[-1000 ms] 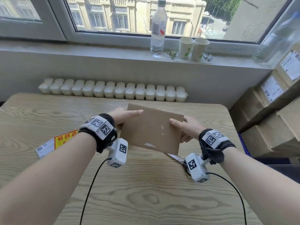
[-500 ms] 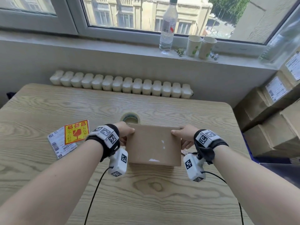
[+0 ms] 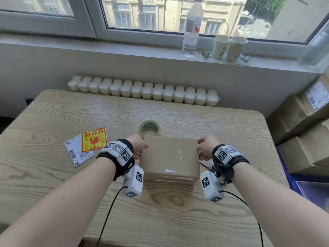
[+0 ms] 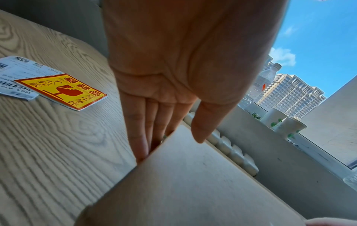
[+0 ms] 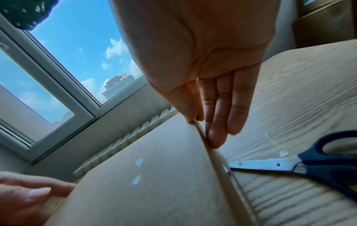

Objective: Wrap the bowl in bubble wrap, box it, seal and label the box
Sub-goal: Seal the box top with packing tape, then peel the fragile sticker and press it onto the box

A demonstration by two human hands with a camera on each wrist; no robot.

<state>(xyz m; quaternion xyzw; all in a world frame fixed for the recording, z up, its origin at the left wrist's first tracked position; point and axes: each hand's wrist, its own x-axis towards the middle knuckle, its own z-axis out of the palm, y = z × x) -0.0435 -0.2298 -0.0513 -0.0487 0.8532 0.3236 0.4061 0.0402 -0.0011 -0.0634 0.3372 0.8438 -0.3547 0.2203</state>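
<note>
A flat brown cardboard box [image 3: 170, 157] lies on the wooden table [image 3: 160, 220], between my hands. My left hand [image 3: 140, 148] holds its far left corner: in the left wrist view straight fingers [image 4: 142, 146] run down the side of the box [image 4: 193, 183] and the thumb reaches over its top. My right hand [image 3: 204, 148] pinches the far right edge of the box [image 5: 154, 183], thumb on top and fingers [image 5: 217, 137] under it. No bowl or bubble wrap is in view.
A roll of clear tape [image 3: 150, 129] lies just behind the box. A yellow fragile sticker [image 3: 94, 140] and a white shipping label [image 3: 74, 154] lie to the left. Blue-handled scissors [image 5: 289, 166] lie right of the box. Stacked cartons [image 3: 306, 139] stand at the right.
The box has come down from a raised, tilted hold to lie flat on the table. Both hands stayed on its far corners. The tape roll now shows behind it.
</note>
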